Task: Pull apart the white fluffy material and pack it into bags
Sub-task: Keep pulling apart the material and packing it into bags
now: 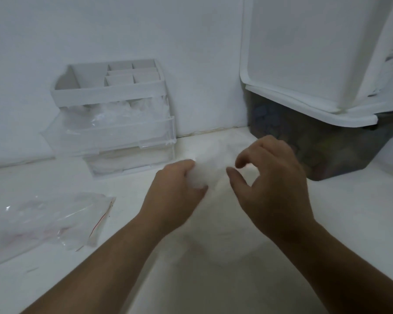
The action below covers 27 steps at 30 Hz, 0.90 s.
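Clear zip bags (43, 214) lie near left. At centre the left hand (175, 191) grips a soft, blurry white fluffy tuft (199, 175) above the counter. Just right, the right hand (272, 177) curls; whether it pinches fibres is unclear. Dark storage bin (327, 155) far right.

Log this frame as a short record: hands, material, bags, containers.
left hand: grips a tuft of white fluffy material
right hand: fingers curled beside the tuft; grip unclear
bags: clear zip bags flat on the table, left of the hands
organiser: white desktop organiser at the wall, upper clear drawer pulled out
bin: dark storage bin at right, white lid raised
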{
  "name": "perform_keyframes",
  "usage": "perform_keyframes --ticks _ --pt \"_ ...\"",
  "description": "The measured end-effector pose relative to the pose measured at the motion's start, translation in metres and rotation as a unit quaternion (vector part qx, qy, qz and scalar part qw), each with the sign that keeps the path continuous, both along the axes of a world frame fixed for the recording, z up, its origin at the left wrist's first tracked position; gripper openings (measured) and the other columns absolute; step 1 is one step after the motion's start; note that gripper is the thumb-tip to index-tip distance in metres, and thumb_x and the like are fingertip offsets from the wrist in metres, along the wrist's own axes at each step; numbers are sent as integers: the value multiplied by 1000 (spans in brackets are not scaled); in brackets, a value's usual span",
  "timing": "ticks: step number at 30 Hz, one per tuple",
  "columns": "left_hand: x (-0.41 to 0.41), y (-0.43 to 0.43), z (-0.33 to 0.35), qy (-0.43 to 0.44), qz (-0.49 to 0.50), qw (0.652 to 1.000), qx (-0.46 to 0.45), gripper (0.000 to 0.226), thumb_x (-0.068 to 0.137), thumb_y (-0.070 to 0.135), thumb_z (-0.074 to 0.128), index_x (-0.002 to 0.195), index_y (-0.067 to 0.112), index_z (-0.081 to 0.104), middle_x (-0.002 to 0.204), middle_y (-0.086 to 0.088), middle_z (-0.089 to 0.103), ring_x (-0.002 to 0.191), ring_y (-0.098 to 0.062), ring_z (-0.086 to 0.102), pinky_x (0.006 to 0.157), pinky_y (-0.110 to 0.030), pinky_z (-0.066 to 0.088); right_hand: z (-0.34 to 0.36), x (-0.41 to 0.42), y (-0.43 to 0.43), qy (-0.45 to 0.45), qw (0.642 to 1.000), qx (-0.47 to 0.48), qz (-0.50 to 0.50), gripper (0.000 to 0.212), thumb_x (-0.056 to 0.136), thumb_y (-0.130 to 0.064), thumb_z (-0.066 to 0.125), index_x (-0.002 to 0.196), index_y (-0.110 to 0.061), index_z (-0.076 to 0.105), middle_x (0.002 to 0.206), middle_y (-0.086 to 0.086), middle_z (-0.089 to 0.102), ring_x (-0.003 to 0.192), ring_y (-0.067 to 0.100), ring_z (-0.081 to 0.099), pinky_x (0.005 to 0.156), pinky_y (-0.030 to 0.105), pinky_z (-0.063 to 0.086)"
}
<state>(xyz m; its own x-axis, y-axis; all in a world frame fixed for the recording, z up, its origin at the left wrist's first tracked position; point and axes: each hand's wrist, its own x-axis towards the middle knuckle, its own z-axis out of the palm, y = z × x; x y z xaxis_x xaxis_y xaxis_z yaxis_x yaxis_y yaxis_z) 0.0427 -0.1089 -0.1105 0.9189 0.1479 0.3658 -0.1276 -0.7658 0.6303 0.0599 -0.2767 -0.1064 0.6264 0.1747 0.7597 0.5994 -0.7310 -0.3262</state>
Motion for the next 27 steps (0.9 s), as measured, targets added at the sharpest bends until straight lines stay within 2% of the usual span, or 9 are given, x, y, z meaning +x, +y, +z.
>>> perform_keyframes --ticks 3,6,9,14,16,19,21,23,27 --pt "5 10 15 -55 26 996 -59 10 82 18 73 90 15 69 81 5 70 73 -13 65 68 -34 54 -5 -4 1 137 987 -74 37 14 88 -39 69 93 -26 65 80 -14 60 71 2 55 72 22 52" --pt "2 22 35 -98 50 987 -119 10 79 10 74 88 12 70 77 1 71 66 -11 67 61 -27 53 -24 4 6 329 913 -234 57 50 85 -55 67 131 -39 56 112 -13 56 95 7 55 91 27 50" --pt "-5 35 55 -124 81 974 -171 13 74 4 72 85 13 72 71 3 72 57 -4 65 52 -21 50 -27 10 10 360 886 -282 81 55 85 -59 64 136 -40 53 116 -10 49 97 12 53 89 27 49" --pt "-24 51 84 -153 136 955 -215 17 70 2 71 80 16 71 73 -3 73 63 -21 69 48 -28 50 -19 12 16 376 868 -316 68 61 84 -57 66 139 -39 47 135 -8 49 112 14 55 101 32 48" --pt "-33 52 92 -149 138 959 -199 20 68 2 71 82 17 71 73 -1 72 59 -16 68 46 -23 46 -12 9 17 358 887 -288 50 57 85 -52 69 137 -37 51 131 -10 54 111 10 57 102 30 48" --pt "-47 51 99 -145 126 970 -151 23 67 4 68 83 19 71 73 1 71 61 -16 67 51 -28 49 8 -4 25 186 976 -95 59 24 87 -37 72 109 -32 64 91 -20 58 80 2 59 83 17 54" --pt "-53 48 99 -143 127 971 -140 23 68 5 66 85 19 69 75 1 70 64 -20 66 55 -34 51 27 -18 35 156 979 26 133 29 84 -36 75 107 -38 59 92 -25 57 83 -1 59 73 7 50" --pt "-57 39 97 -137 122 975 -126 26 71 9 66 94 21 67 82 4 70 70 -17 67 60 -33 54 43 -30 45 278 922 83 255 50 79 -48 75 123 -46 50 112 -29 58 101 -7 58 77 8 50" --pt "-65 18 95 -49 40 982 -176 42 80 36 73 120 33 58 101 9 66 86 -10 69 76 -27 55 61 -44 54 452 694 232 510 45 84 -27 66 128 -25 57 124 -4 69 117 14 65 94 26 54"
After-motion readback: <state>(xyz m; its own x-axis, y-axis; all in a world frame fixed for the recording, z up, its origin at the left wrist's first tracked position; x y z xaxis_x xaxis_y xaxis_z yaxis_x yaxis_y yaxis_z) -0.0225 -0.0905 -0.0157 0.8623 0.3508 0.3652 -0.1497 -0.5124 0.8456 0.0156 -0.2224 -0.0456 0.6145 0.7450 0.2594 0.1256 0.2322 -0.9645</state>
